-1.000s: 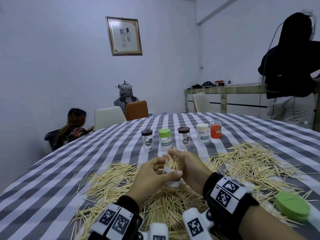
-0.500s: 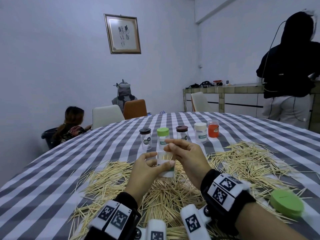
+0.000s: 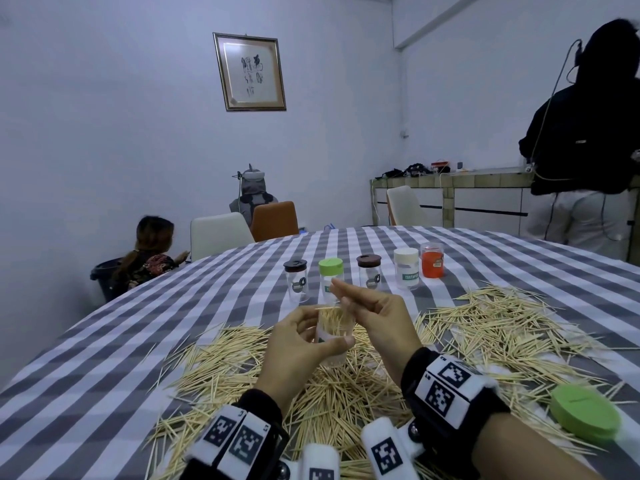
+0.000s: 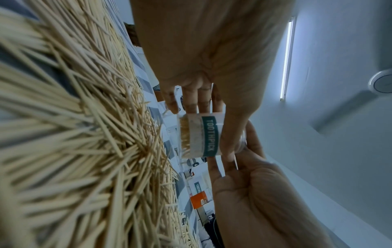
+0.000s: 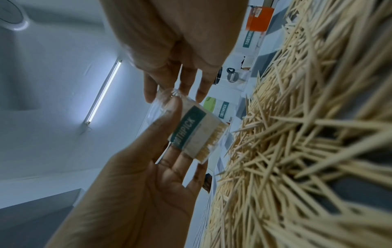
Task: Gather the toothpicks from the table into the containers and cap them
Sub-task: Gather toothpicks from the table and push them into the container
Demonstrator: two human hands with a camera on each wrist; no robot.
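My left hand point(image 3: 325, 327) grips a clear, uncapped toothpick container point(image 3: 333, 336) a little above the pile, thumb across its green label point(image 4: 208, 135). The container is packed with toothpicks and tilts slightly. My right hand point(image 3: 341, 294) hovers at its mouth with straight fingers point(image 5: 186, 83) that touch the rim; I see nothing gripped in it. Loose toothpicks point(image 3: 349, 396) cover the checked tablecloth under and around both hands. A loose green cap point(image 3: 585, 412) lies at the near right.
Several capped containers stand in a row behind the pile: black lid point(image 3: 296, 282), green lid point(image 3: 330, 270), brown lid point(image 3: 369, 271), white point(image 3: 406, 268), orange point(image 3: 432, 260). A person stands at the far right point(image 3: 588, 150); another sits at the far left point(image 3: 152, 251). Chairs line the far edge.
Both hands have risen with the container. The toothpick bundle that stuck out of its mouth now sits inside, and my right fingers have lifted and straightened.
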